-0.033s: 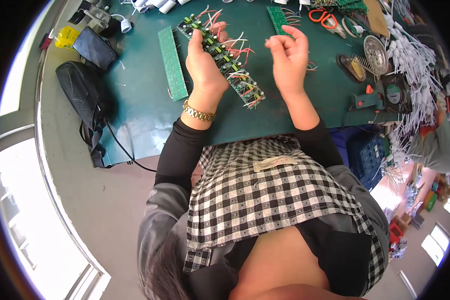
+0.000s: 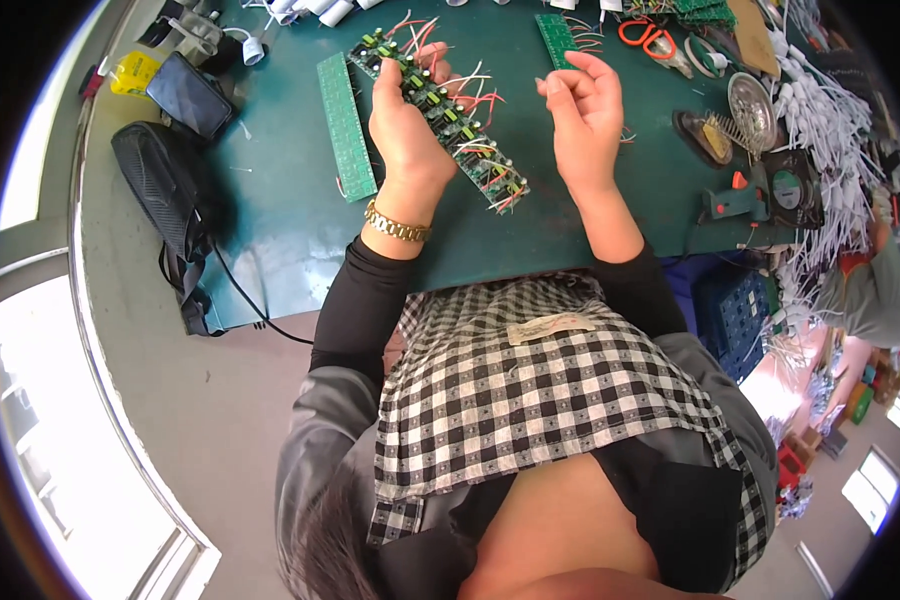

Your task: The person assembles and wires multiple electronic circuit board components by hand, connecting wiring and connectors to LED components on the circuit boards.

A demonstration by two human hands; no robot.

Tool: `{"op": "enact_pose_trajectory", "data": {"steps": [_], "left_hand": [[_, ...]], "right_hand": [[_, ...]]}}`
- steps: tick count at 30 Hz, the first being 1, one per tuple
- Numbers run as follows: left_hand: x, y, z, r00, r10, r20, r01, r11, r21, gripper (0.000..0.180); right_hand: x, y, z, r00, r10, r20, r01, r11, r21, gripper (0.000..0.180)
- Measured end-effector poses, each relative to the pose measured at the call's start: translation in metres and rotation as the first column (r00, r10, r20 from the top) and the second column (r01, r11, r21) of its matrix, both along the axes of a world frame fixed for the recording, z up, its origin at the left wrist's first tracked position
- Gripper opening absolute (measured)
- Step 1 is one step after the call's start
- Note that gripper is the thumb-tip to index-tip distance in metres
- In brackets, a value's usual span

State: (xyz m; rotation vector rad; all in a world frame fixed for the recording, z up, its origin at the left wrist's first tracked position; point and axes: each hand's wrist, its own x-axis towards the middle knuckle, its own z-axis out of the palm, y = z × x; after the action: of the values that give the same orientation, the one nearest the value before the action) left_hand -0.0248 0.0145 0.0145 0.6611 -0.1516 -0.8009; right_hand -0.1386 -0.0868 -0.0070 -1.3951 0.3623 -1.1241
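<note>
My left hand, with a gold watch on its wrist, grips a long green circuit board strip that bristles with red and white wires. The strip runs diagonally above the green table mat. My right hand hovers just right of the strip, fingers curled and thumb against forefinger. Whether it pinches a thin wire is too small to tell.
A bare green board strip lies left of my hands and another at the far edge. Orange-handled scissors, a round metal dish, a black tool and white cables crowd the right. A black bag and phone sit left.
</note>
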Motion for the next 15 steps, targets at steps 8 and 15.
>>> {"op": "enact_pose_trajectory", "data": {"steps": [8,15], "left_hand": [[0.004,-0.001,-0.005,0.997,0.080,-0.010,-0.079,0.994,0.073,0.042],[0.003,0.001,-0.003,0.984,0.146,0.101,-0.160,0.976,0.147,0.041]], "right_hand": [[-0.012,0.043,0.036,0.885,-0.147,-0.441,-0.229,0.686,-0.691,0.039],[-0.013,0.044,0.023,0.909,-0.177,-0.378,-0.165,0.679,-0.716,0.027]]}}
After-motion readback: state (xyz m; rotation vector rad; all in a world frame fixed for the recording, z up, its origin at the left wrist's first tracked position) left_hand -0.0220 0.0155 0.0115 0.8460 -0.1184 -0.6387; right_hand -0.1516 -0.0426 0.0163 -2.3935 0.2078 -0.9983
